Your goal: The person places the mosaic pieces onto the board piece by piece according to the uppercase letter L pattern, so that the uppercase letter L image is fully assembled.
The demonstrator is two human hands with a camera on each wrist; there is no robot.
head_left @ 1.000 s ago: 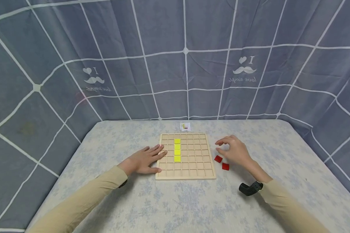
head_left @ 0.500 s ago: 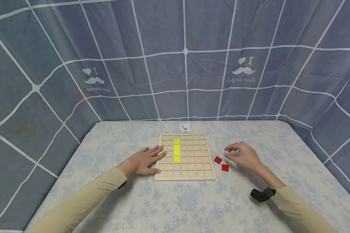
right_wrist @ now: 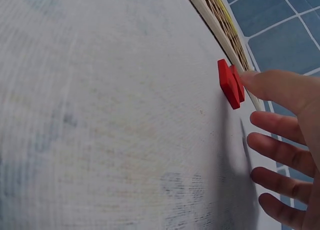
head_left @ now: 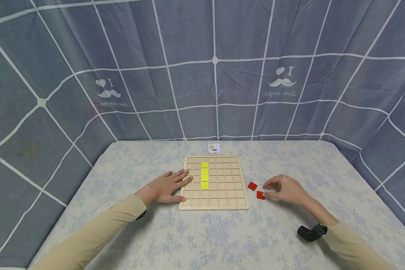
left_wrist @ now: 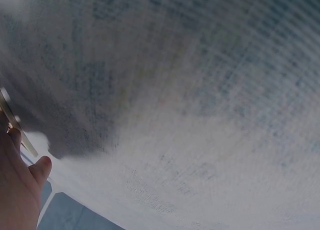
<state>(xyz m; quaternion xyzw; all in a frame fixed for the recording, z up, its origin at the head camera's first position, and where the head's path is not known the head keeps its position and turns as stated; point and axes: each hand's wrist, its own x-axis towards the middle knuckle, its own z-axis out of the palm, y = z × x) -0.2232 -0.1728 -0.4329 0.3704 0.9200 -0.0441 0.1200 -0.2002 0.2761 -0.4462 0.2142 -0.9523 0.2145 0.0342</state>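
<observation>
My left hand [head_left: 167,187] lies flat with fingers spread across the left edge of a light wooden grid board [head_left: 214,209]. Several yellow square tiles [head_left: 204,178] form one column in the board's cells. Right of the board, two red square tiles lie on the table: a farther one [head_left: 252,186] and a nearer one [head_left: 259,195]. My right hand [head_left: 288,190] hovers just right of them, its thumb tip at the nearer tile's edge. In the right wrist view the fingers [right_wrist: 280,151] are parted from the thumb, with no tile between them; whether the thumb touches cannot be told.
A small printed card [head_left: 214,148] with a grid and yellow and red marks lies behind the board. The table [head_left: 202,240] has a pale, blue-patterned cloth. Blue checked curtains [head_left: 189,86] stand along the back and sides.
My right hand has moved right, then down toward the nearer red tile, with its thumb now at that tile. The left hand, board and tiles stay put.
</observation>
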